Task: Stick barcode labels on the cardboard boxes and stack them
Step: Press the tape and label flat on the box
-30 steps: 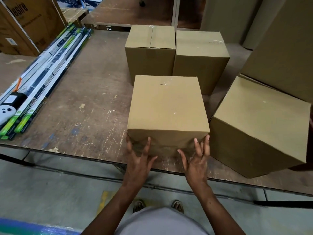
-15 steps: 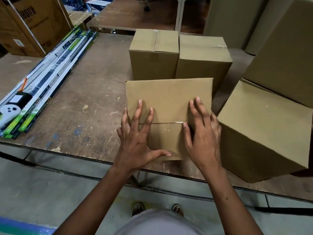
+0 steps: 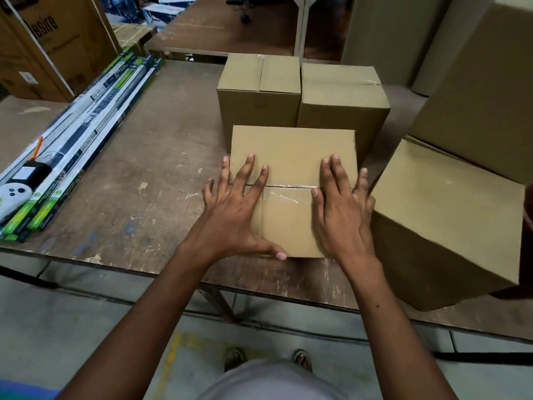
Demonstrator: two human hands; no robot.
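A brown cardboard box (image 3: 291, 151) stands near the table's front edge, its taped seam facing me. My left hand (image 3: 233, 209) lies spread on its left half, thumb hooked under the lower edge. My right hand (image 3: 343, 209) presses the right half, with its outer fingers wrapped over the right edge. Behind it two more sealed boxes (image 3: 259, 93) (image 3: 343, 99) sit side by side. A larger box (image 3: 447, 203) sits at an angle to the right, close to my right hand. No barcode label shows on any box.
The worn wooden table (image 3: 144, 168) carries long boxed tube lights (image 3: 80, 131) along its left side, with a white handheld device (image 3: 11, 194) on them. A tall carton (image 3: 484, 82) rises at the back right. A big printed carton (image 3: 49, 44) stands at the back left.
The near box has been tipped over so that its taped seam faces me. My hands went from its lower front edge to lying flat on that face.
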